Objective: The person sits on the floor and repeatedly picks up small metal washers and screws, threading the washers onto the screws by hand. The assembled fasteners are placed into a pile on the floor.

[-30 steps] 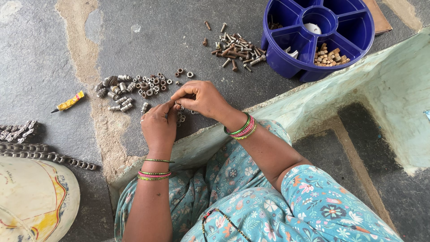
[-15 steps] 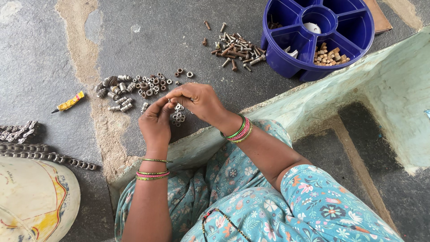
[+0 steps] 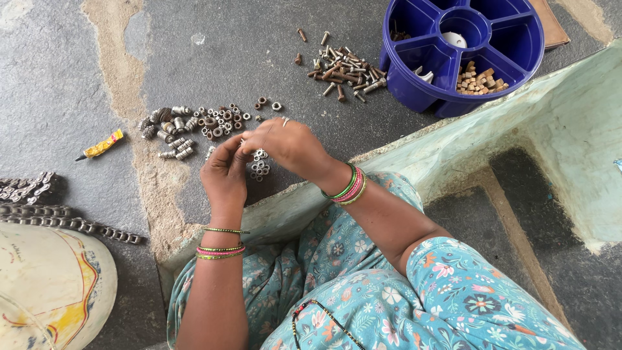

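Blue divided tray [image 3: 518,71] with tan pieces [image 3: 476,79], white bits [image 3: 455,40].

hands: left hand [image 3: 223,172] and right hand [image 3: 291,146] lifted slightly apart | small nuts cluster [image 3: 259,165] now uncovered on floor between them

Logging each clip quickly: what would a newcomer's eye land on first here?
The two bare hands, left hand and right hand, meet at centre over a small cluster of silvery metal nuts on the grey stone floor. At top right stands a round blue plastic compartment tray, with rusty brown bolts heaped left of it.
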